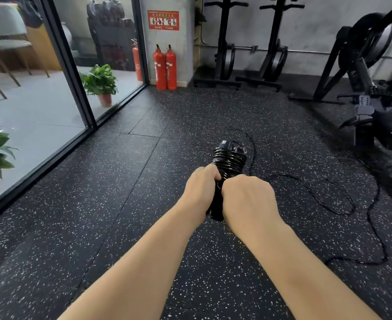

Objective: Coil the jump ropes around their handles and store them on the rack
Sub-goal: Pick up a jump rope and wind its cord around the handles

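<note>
Both my hands hold a pair of black jump rope handles [217, 205] out in front of me, above the floor. My left hand [199, 188] grips the handles from the left. From the right, my right hand [245, 199] curls round them. Several turns of thin black rope [228, 161] are wound tightly around the upper part of the handles. The loose rest of the rope [342, 195] trails down to the right and lies in wide loops on the speckled black rubber floor [121, 215]. No rack for the ropes is recognisable.
A glass partition [70, 72] runs along the left, with potted plants [101, 84] behind it. Two red fire extinguishers [165, 68] stand at a pillar ahead. Black exercise machines [250, 47] line the back wall, and another machine [370, 65] stands at the right.
</note>
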{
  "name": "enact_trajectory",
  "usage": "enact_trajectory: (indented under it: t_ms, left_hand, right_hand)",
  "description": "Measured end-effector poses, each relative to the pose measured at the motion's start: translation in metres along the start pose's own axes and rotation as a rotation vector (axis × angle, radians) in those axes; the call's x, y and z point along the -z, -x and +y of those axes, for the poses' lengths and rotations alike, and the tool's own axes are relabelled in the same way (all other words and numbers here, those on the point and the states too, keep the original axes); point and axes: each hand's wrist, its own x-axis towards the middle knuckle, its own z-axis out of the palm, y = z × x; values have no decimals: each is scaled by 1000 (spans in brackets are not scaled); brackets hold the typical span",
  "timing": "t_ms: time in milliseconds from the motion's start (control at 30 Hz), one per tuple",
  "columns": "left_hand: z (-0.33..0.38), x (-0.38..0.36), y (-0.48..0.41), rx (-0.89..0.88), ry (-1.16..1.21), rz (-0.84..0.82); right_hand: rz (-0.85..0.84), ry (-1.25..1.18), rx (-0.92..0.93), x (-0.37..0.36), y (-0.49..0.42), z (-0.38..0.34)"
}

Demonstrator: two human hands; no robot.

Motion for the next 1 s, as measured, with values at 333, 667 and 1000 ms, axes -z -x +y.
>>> enact_trajectory:
  t_ms: [333,667,1000]
  left_hand:
    - [6,-3,6,92,135,13]
    - [11,2,6,125,184,41]
    - [10,8,0,106,153,25]
  right_hand:
    - [-35,-138,20,3,-3,23]
    - [101,-128,-75,-4,0,3]
    - [186,-220,-169,-12,-9,8]
